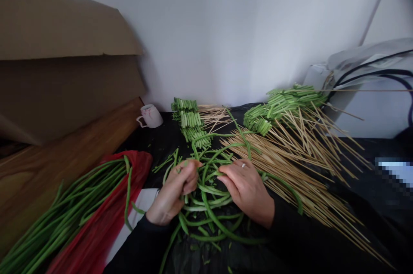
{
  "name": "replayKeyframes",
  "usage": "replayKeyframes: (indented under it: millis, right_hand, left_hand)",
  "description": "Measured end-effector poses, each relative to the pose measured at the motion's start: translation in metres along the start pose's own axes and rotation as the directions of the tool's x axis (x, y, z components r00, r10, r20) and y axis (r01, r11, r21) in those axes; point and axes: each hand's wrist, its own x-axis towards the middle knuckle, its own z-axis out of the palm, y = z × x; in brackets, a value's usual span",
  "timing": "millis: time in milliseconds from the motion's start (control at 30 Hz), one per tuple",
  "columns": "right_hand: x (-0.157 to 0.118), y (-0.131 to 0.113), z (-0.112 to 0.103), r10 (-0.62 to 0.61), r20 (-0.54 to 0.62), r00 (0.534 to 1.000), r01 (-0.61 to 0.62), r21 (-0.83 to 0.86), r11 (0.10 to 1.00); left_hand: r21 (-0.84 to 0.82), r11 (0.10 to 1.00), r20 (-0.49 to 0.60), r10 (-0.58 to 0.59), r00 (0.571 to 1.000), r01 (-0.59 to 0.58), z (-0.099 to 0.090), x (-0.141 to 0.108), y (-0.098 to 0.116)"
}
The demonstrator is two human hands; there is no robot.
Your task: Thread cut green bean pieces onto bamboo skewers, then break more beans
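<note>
My left hand (180, 183) is closed, with curled fingers, over the left side of a loose tangle of long green beans (209, 211). A small bit of green shows at its fingers. Facing it from the right, my right hand (247, 190), with a ring on one finger, pinches a green bean piece at the tangle's upper right. Behind the hands, cut bean pieces on skewers (191, 119) form a stack. A larger pile of skewered bean pieces (287, 104) lies at the back right. Many bare wooden skewers (300, 183) spread beside my right hand.
A red plastic bag (140, 164) with long beans (64, 209) lies at the left on a wooden surface (109, 132). A white mug (151, 116) stands behind it, near a large cardboard box (67, 24). A white bag (371, 56) sits at the back right.
</note>
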Motion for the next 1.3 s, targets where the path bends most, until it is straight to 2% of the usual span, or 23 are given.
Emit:
replayKeyframes:
  millis: [67,167,433,567,700,867,1067,1167,1300]
  right_hand:
    - [0.000,0.000,0.000,-0.004,0.004,1.000,0.004,-0.010,1.000]
    - [0.000,0.001,0.000,-0.012,0.016,1.000,0.012,-0.022,1.000]
    - [0.003,-0.007,-0.009,-0.025,0.037,0.999,0.026,-0.028,0.999]
    - [0.002,-0.011,-0.009,-0.027,0.035,0.999,0.025,0.036,0.999]
    - [-0.001,-0.015,-0.006,-0.048,-0.005,0.999,0.048,0.095,0.994]
    - [0.002,-0.026,-0.010,-0.091,-0.112,0.990,0.106,0.134,0.985]
    - [0.002,-0.022,-0.029,-0.017,-0.304,0.952,0.078,0.191,0.979]
    - [0.002,-0.019,-0.031,-0.039,-0.311,0.950,0.106,0.201,0.974]
    - [-0.001,-0.023,-0.022,-0.178,-0.274,0.945,0.199,0.051,0.979]
  left_hand:
    - [0.262,0.964,0.005,0.046,0.999,-0.046,0.001,-0.002,-0.005]
    - [0.416,0.908,0.006,0.039,0.999,-0.038,0.002,-0.003,-0.009]
    - [0.500,0.864,0.003,0.058,0.998,-0.052,0.005,-0.004,-0.010]
    - [0.536,0.843,0.032,0.046,0.998,-0.056,0.005,-0.005,-0.010]
    - [0.585,0.801,0.081,0.095,0.992,-0.124,0.008,-0.005,-0.012]
    - [0.708,0.665,0.126,0.214,0.969,-0.239,0.012,-0.003,-0.018]
    - [0.915,0.332,0.072,0.425,0.902,-0.230,0.001,0.002,-0.015]
    - [0.916,0.328,0.055,0.467,0.882,-0.231,-0.007,0.005,-0.015]
    - [0.895,0.359,0.061,0.488,0.871,-0.264,-0.009,0.006,-0.014]
